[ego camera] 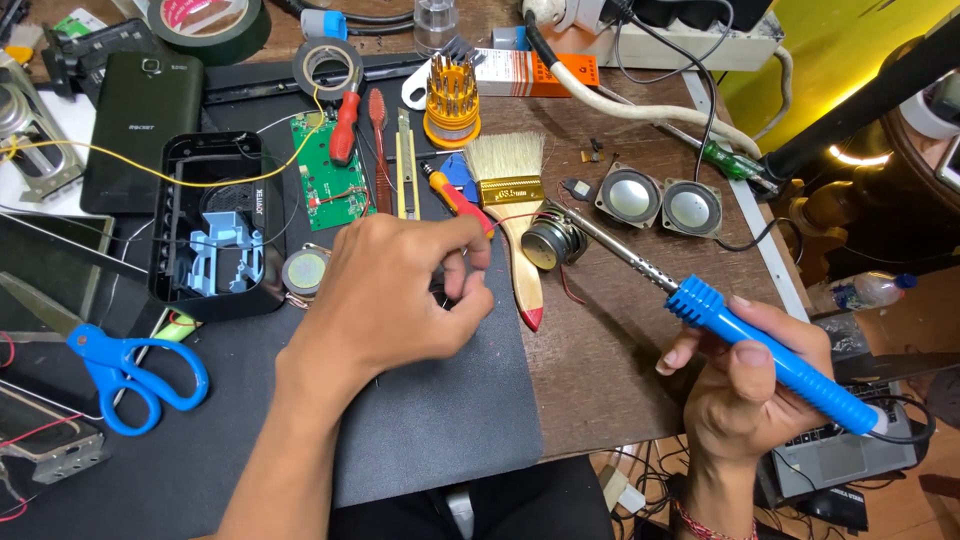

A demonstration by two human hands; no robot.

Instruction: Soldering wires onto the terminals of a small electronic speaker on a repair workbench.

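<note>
Blue soldering iron (770,357) in right hand (745,385); two round speakers (660,200).

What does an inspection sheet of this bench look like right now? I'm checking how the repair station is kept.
Surface: wooden table with a dark mat over its left part.
Job's things: blue-handled soldering iron, tip near a small round speaker; red wire at the pinching fingers.
Clutter: paintbrush, blue scissors, green circuit board, open black speaker housing, two square speakers, screwdriver-bit set, tape rolls.
Grippers: left hand pinching the wire; right hand closed around the iron.
Cables: yellow wire across the housing; black cord to a power strip.
Surroundings: yellow wall, plastic bottle.
</note>
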